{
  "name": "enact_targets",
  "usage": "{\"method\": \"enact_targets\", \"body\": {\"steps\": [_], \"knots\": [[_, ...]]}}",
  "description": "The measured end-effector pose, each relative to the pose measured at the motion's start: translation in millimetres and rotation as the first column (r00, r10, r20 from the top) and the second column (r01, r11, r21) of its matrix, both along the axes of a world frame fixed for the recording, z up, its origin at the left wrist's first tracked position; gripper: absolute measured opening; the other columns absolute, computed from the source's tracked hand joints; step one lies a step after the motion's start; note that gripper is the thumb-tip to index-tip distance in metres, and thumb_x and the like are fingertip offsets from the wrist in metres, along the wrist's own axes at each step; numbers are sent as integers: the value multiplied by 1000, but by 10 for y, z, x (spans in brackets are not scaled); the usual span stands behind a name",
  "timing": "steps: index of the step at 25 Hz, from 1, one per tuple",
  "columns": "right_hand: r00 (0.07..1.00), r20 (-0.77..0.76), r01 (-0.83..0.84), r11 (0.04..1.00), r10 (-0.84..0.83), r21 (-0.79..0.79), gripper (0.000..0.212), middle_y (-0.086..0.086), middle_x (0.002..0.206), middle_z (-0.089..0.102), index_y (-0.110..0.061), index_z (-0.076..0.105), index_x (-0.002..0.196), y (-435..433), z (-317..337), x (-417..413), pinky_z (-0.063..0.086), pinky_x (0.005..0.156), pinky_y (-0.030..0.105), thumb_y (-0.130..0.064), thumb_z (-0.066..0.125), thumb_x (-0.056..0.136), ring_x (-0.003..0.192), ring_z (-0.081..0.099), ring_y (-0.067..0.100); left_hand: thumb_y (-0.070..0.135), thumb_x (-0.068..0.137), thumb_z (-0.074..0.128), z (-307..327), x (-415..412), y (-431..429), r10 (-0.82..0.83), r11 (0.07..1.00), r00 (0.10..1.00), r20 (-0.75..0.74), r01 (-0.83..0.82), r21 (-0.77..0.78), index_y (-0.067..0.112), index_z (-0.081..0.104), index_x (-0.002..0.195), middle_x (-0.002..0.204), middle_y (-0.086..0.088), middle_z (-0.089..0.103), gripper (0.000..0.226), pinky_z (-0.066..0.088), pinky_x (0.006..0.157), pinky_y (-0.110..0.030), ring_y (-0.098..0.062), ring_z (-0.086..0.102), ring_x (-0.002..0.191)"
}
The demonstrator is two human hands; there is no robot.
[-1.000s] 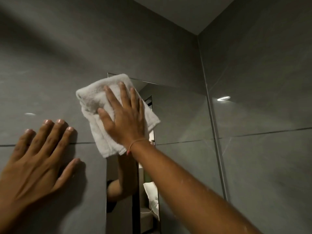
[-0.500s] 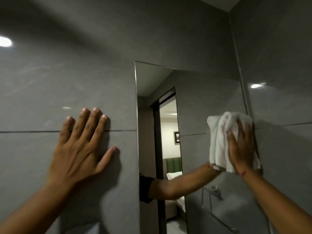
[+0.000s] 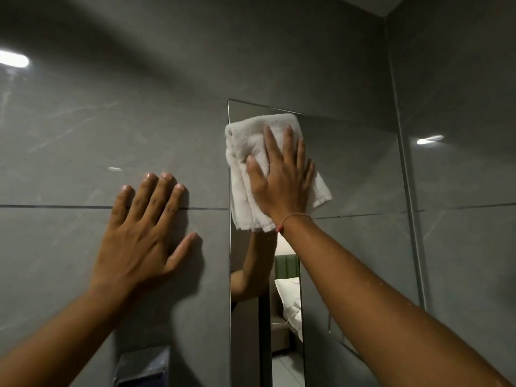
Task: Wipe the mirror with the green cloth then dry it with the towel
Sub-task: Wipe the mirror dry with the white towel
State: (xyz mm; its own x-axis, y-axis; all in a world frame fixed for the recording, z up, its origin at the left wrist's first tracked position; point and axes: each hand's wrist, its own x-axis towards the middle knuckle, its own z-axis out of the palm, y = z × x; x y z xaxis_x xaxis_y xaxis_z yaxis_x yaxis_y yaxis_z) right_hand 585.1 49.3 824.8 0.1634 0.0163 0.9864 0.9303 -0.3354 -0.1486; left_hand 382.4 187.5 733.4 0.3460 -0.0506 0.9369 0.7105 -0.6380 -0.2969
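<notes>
Fingers [image 3: 287, 152] of the right hand [image 3: 282, 185] lie spread and flat on the white towel [image 3: 251, 152], pressing it against the mirror [image 3: 349, 169] rather than closing around it; the thumb rests on the cloth to the left of the palm. Towel folds bunch out beyond the fingertips towards the mirror's top left corner, hang below the wrist, and stick out to the right of the little finger, with the left edge of the cloth just overlapping the mirror's left border. A thin red string [image 3: 290, 219] circles the right wrist. Left of the towel, the left hand [image 3: 142, 236] is planted palm-down on the grey tiled wall [image 3: 83, 135], fingers apart and holding nothing, the thumb pointing towards the mirror edge but stopping short of it; a dark grout line [image 3: 55, 206] runs under its knuckles. Below the right-hand fingers the glass reflects the same forearm, a doorway, a green headboard [image 3: 287, 266] and white bedding [image 3: 290, 300]. Below the left forearm, at the bottom edge of the view, sits a dark glossy object [image 3: 145, 367] I cannot identify. The green cloth cannot be seen.
</notes>
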Motion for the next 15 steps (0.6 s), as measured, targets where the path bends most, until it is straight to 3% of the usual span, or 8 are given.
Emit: {"method": "enact_targets", "body": {"steps": [2, 4, 7, 9, 12, 14, 15], "knots": [[997, -75, -10, 1000, 12, 29, 68, -3, 169, 2, -44, 12, 156, 12, 43, 11, -3, 121, 63, -63, 29, 92, 155, -4, 31, 73, 94, 15, 64, -17, -155, -48, 995, 999, 21, 49, -83, 5, 46, 157, 168, -26, 38, 98, 23, 125, -57, -47, 32, 158], [996, -84, -38, 999, 40, 22, 65, -4, 169, -2, -45, 9, 156, -21, 4, 15, -8, 120, 60, -59, 24, 95, 155, -9, 30, 73, 87, 25, 190, 112, -466, -165, 950, 975, 147, 197, -242, 15, 64, 140, 155, -21, 51, 88, 32, 112, -51, -44, 40, 148], [945, -129, -300, 954, 301, 28, 58, -6, 169, 1, -41, 12, 156, -183, -8, 34, 2, 125, 54, -47, 18, 99, 156, -2, 20, 81, 85, 29, 371, 544, -970, -299, 818, 925, 234, 375, -437, 24, 66, 122, 131, -6, 54, 77, 34, 91, -40, -27, 45, 123], [846, -215, -476, 873, 488, 108, 59, -5, 168, 14, -36, 16, 157, -309, -99, 123, 19, 124, 50, -40, 35, 102, 154, 13, 18, 82, 85, 42, 415, 784, -1155, -311, 753, 910, 274, 412, -513, 21, 61, 111, 117, -4, 49, 69, 40, 90, -39, -23, 45, 108], [850, -356, -332, 919, 389, 212, 82, -2, 156, 38, -31, 26, 153, -526, -439, 266, 36, 115, 46, -57, 63, 84, 144, 35, 21, 69, 87, 58, 393, 925, -1241, -224, 755, 921, 320, 371, -541, 17, 67, 105, 108, -1, 40, 55, 41, 91, -39, -23, 44, 104], [816, -486, -220, 946, 312, 238, 92, 1, 144, 50, -28, 39, 145, -663, -642, 378, 41, 106, 45, -71, 69, 69, 133, 45, 26, 63, 89, 61, 323, 1012, -1311, -214, 815, 937, 275, 327, -478, 20, 70, 110, 114, -2, 45, 49, 37, 91, -38, -23, 44, 106], [776, -529, -239, 936, 344, 257, 90, 2, 137, 56, -27, 45, 139, -719, -728, 434, 45, 102, 43, -72, 70, 66, 126, 51, 27, 62, 89, 61, 277, 1058, -1365, -236, 828, 942, 237, 323, -459, 22, 71, 114, 118, -3, 48, 47, 38, 92, -38, -24, 45, 108]]}}
